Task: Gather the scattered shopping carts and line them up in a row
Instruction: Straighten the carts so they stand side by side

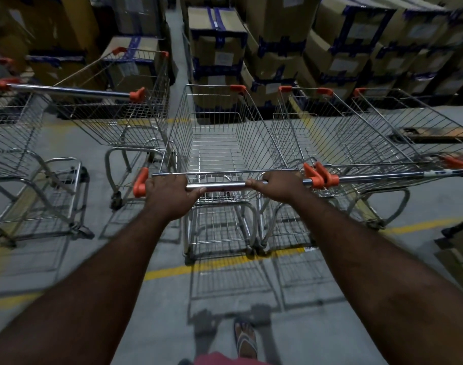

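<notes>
Left hand (pixel 169 194) is wrapped round the handle bar (pixel 217 186) of the middle cart (pixel 219 151), right up by the orange end cap (pixel 140 185), and the right hand (pixel 277 187) has its fingers curled over the same bar near the other end, so both are gripping it properly. That cart sits dead centre on the concrete floor (pixel 159 306), nose pointing at the stacks, rear wheels about on the yellow line (pixel 225 264). The right-hand cart (pixel 330 138) is parked just beside it, facing the same way, and the orange caps of the two handles look like they're touching. Past that one, another wire basket (pixel 409 122) runs off the right edge. The left-hand cart (pixel 114 114) is set further forward and turned at an angle, with a gap between it and the middle one, and a far-left cart (pixel 11 143) is half out of view. Taped cardboard boxes (pixel 217 48) are piled high along the back. One flip-flop (pixel 246 338) shows at the bottom.
</notes>
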